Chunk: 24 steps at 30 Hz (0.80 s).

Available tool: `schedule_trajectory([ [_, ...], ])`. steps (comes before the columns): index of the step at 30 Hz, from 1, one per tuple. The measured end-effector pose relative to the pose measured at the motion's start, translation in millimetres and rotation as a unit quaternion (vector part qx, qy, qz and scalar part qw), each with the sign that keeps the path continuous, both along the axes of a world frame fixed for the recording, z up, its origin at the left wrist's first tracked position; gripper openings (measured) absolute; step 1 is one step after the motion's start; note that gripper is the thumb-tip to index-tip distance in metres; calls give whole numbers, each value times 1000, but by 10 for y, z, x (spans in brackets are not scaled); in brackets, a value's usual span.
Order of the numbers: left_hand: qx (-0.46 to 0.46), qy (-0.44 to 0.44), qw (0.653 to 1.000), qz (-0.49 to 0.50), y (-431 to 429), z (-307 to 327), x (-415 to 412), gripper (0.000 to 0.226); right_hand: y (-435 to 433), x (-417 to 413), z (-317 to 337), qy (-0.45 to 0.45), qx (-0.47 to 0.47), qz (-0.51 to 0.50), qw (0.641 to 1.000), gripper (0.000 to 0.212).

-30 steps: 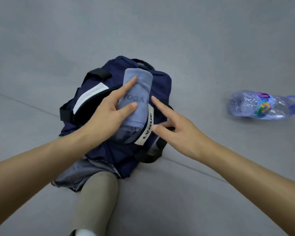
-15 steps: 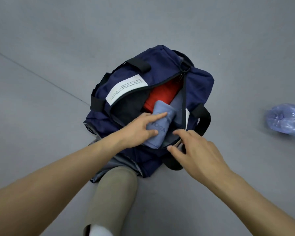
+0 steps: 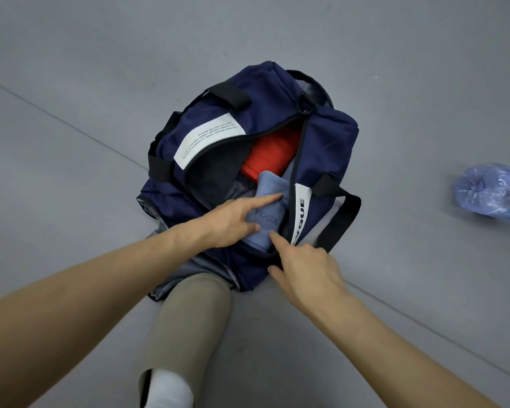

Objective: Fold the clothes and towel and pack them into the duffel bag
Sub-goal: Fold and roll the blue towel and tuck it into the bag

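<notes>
Well, the grey floor point(image 3: 100, 54) fills most of the view. On it, in front of me, the navy bag point(image 3: 277, 92) lies unzipped. Its near end is hidden behind my hands and my leg point(image 3: 189, 319). A grey cloth point(image 3: 189, 267) under it shows only as a rim, and I cannot make out what it is. My leg runs off the bottom edge, cut at a white sock point(image 3: 168, 390). The bottle point(image 3: 492, 192) lies well apart to the right, cut by the frame edge.

My left hand point(image 3: 230, 219) is in the bag's mouth, pinching the rolled blue towel point(image 3: 267, 201) between a straight forefinger on top and the thumb below. My other fingers are hidden behind the roll.

My right hand point(image 3: 304, 269) is at the near rim, its forefinger straight with the tip at the towel's lower end and the thumb spread wide from it. The rest bend away past the knuckles, and I cannot tell if they grip the rim.

The towel sits inside the bag, its far end just beside a red cloth point(image 3: 274, 154) partly covered by the flap. The print on the white label point(image 3: 209, 139) is too small to read.

A second ago the towel lay on top of the bag, the red cloth was out of sight, and the bottle showed whole.
</notes>
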<state>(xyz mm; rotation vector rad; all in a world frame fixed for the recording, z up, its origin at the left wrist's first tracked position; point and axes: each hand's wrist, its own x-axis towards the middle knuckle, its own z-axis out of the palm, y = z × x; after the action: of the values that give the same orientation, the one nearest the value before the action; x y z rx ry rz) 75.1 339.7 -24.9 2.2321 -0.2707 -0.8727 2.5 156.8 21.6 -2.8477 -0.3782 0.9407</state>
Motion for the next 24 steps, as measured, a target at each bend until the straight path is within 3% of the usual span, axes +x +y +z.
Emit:
schedule_trajectory([
  [4, 25, -30, 999, 9, 9, -17, -35, 79, -19, -20, -26, -14, 1, -26, 1000, 24],
  [8, -35, 27, 999, -7, 38, 13, 22, 79, -123, -22, 136, -46, 46, -41, 997, 26],
  [12, 0, 64, 989, -135, -71, 197, 136, 74, -153, 36, 401, -65, 70, -23, 995, 26],
  [15, 9, 96, 981, -171, -160, 239, 194, 74, -158, 39, 509, -74, 80, -14, 994, 26],
  [19, 111, 18, 974, -194, -277, 74, 113, 80, -161, -57, 460, -51, 72, -13, 996, 26],
  [24, 146, -89, 967, -189, -320, -28, 97, 71, -164, -77, 396, -41, 78, -9, 996, 26],
])
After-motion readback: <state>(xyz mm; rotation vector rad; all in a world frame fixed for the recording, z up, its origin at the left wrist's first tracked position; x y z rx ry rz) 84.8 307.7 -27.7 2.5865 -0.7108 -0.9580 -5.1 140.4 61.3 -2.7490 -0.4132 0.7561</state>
